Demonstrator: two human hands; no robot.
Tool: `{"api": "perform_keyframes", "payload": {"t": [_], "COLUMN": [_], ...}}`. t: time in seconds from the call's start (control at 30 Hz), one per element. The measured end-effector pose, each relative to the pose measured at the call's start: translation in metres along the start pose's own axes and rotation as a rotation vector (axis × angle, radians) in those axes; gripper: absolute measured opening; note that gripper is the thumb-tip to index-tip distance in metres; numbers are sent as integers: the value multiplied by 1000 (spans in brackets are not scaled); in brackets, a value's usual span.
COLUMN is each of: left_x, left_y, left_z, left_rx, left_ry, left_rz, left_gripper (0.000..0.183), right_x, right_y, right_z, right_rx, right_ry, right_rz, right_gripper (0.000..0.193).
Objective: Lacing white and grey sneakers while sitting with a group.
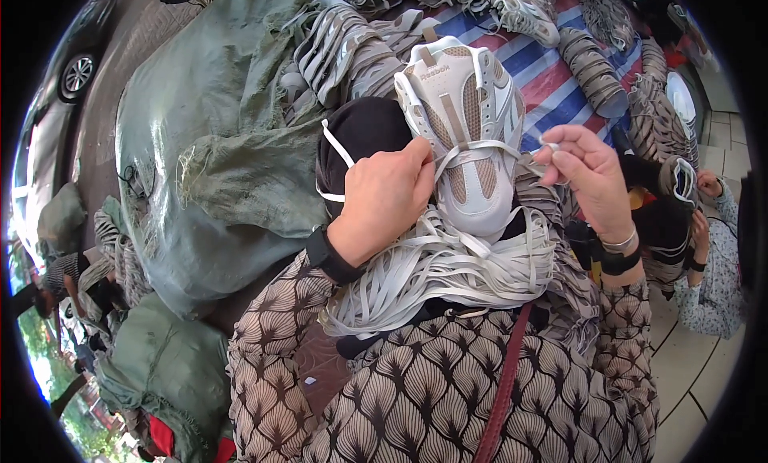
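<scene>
In front of me a white and beige shoe upper (480, 179) lies toe toward me, propped on my lap. A white shoelace (480, 145) passes across it through the lowest eyelets. My left hand (384, 191) is closed at the upper's left side; a loop of lace comes out behind it over a black rounded thing (372, 127). To the right of the upper, my right hand (590, 175) pinches the lace's other end between thumb and fingers. A bundle of loose white laces (448, 271) lies across my lap, just below the toe.
Stacked shoe uppers (344, 47) stand beyond, with more stacks (592, 71) on a striped sheet (552, 103). Large green sacks (208, 87) fill the left. Another person (712, 263) sits at right holding laced work; a parked car (64, 87) stands at far left.
</scene>
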State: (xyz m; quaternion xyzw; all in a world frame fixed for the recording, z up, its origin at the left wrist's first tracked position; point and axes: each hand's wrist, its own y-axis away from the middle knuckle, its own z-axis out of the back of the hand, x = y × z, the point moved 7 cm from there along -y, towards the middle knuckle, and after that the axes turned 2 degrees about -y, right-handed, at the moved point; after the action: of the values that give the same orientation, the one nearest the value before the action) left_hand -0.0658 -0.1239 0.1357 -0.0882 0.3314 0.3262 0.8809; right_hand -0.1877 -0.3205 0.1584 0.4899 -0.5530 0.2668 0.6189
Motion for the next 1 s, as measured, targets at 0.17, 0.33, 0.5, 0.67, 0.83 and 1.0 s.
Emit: {"api": "perform_keyframes", "payload": {"t": [0.17,0.33,0.5,0.67,0.83,1.0], "left_x": [0,-2,-10,-4,-8,-7], "left_y": [-2,-5,-11,-16,-15,-16], "left_z": [-3,-1,-8,-12,-13,-11], "left_rx": [66,49,152,86,-29,-23], "left_ry": [-95,-36,-125,-42,13,40], "left_rz": [39,10,-30,34,52,31], "left_gripper": [14,16,19,20,19,19], "right_x": [-1,6,0,7,-10,-1], "right_y": [-7,-16,-31,-34,-26,-36], "right_z": [-1,-15,-21,-33,-41,-35], "right_rx": [82,15,68,39,194,104], "right_ry": [88,108,300,540,296,584], "right_rz": [18,106,187,343,46,142], "right_gripper": [17,16,10,9,11,13]}}
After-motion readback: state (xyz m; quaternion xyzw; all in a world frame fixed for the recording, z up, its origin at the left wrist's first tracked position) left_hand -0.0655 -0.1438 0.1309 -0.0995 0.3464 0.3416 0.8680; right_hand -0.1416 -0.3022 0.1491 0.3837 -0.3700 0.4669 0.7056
